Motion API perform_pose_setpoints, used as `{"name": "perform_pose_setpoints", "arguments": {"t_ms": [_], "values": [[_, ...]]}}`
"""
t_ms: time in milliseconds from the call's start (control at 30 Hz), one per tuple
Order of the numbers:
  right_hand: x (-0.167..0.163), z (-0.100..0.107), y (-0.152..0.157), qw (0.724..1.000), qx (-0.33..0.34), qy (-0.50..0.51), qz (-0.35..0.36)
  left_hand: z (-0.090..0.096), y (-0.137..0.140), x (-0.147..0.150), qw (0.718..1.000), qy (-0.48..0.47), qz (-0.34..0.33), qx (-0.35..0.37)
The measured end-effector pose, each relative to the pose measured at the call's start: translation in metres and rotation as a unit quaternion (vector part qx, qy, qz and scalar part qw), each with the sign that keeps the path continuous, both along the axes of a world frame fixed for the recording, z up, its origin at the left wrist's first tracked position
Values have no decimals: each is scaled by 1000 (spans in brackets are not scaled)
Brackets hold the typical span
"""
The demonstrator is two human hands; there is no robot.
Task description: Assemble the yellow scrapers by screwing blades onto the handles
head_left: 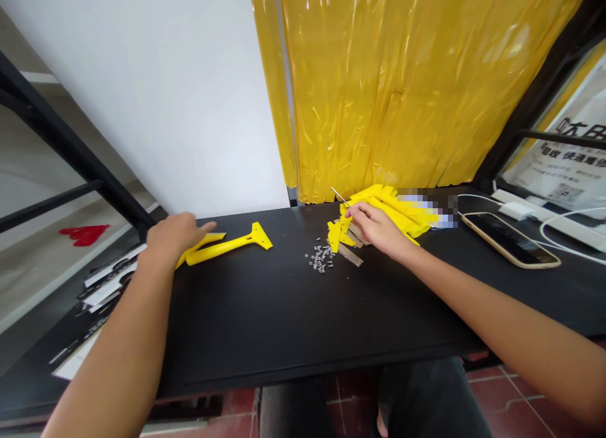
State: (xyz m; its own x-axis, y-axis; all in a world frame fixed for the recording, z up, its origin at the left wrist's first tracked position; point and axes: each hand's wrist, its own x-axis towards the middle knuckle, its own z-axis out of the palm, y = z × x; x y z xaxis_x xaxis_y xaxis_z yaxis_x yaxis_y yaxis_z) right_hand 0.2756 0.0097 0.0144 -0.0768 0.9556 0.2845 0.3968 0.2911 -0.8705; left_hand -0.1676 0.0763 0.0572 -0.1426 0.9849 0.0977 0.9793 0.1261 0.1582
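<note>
My left hand [171, 237] is over the left part of the black table, its thumb stretched out and its other fingers mostly hidden. Beneath and beside it lie two yellow scraper handles; the nearer scraper handle [222, 247] shows its flared head. My right hand [376, 226] pinches a thin metal rod [338, 196], which tilts up to the left. Just below those fingers are yellow scraper head pieces [335, 235] and flat metal strips [350, 255]. A heap of small screws and nuts [322, 259] is scattered to their left.
More yellow scraper handles [402, 214] are piled behind my right hand. A phone [509, 239] and a white power strip [558, 217] with cables occupy the right side. Printed packages [106, 290] lie at left. Yellow plastic strips [388, 97] hang behind the table [265, 324].
</note>
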Motion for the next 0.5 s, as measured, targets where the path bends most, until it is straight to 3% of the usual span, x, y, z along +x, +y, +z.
{"name": "perform_pose_setpoints", "arguments": {"t_ms": [67, 133, 167, 333, 500], "values": [[6, 2, 2, 997, 39, -64, -36, -5, -3, 25, 991, 49, -124, -21], [11, 2, 4, 989, 54, -130, -33, -13, -7, 50, 959, 28, -273, -68], [12, 1, 5, 985, 54, -164, -20, -17, -9, 61, 947, 39, -307, -86], [14, -5, 4, 947, 55, -309, 75, -30, -14, 92, 943, 106, -314, -39], [8, -6, -1, 934, 100, -324, 114, -33, -20, 107, 948, 131, -291, -1]]}}
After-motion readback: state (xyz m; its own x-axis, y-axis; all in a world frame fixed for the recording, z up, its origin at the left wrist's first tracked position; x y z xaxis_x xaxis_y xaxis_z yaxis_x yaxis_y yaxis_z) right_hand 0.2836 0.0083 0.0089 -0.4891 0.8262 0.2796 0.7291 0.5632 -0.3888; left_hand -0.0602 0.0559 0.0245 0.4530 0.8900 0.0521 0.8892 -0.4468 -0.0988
